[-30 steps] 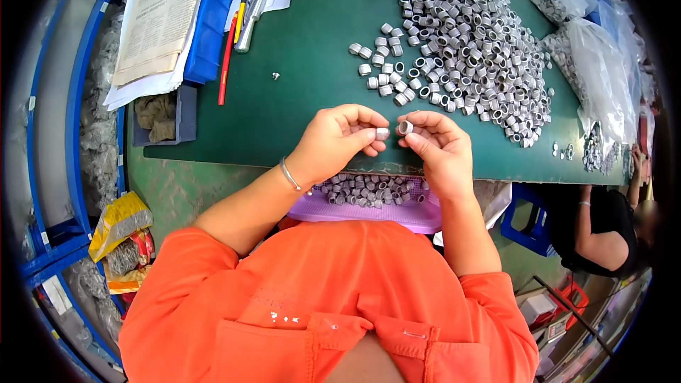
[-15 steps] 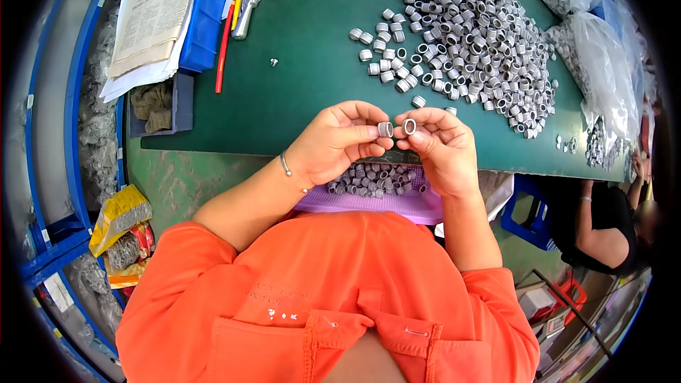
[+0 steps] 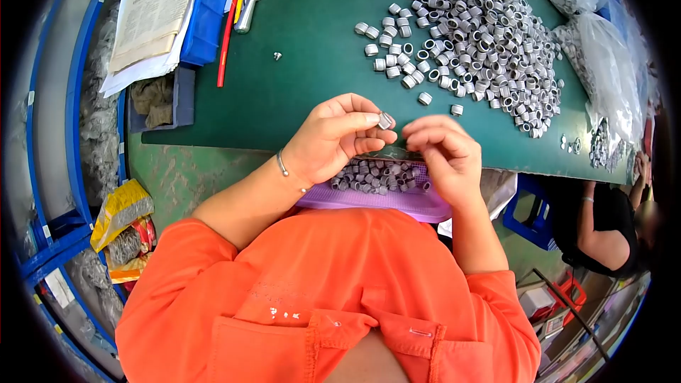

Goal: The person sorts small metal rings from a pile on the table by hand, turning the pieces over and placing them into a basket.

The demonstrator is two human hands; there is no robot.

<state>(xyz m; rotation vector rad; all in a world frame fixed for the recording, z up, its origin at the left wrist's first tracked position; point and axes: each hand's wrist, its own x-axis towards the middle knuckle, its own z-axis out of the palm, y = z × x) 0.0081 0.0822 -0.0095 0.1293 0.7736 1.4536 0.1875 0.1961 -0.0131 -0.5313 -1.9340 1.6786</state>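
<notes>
head camera: left hand [image 3: 332, 132] pinches metal ring [image 3: 385, 121], right hand [image 3: 452, 158] near

At the far left of the dark green flat-topped table [image 3: 305, 42], a printed newspaper page [image 3: 152, 18] lies on white sheets beside a blue plastic bin [image 3: 207, 18]; just right of it are a slim red pen [image 3: 225, 50], a yellow pen [image 3: 240, 10] and a silver tapered metal rod [image 3: 254, 3]; nearer, a grey plastic box [image 3: 186, 96] holds crumpled brown cloth [image 3: 152, 99]; at far left stands a blue metal rack [image 3: 79, 78]; at right, a blue plastic stool [image 3: 532, 236] stands near a person in black [image 3: 599, 234].
</notes>
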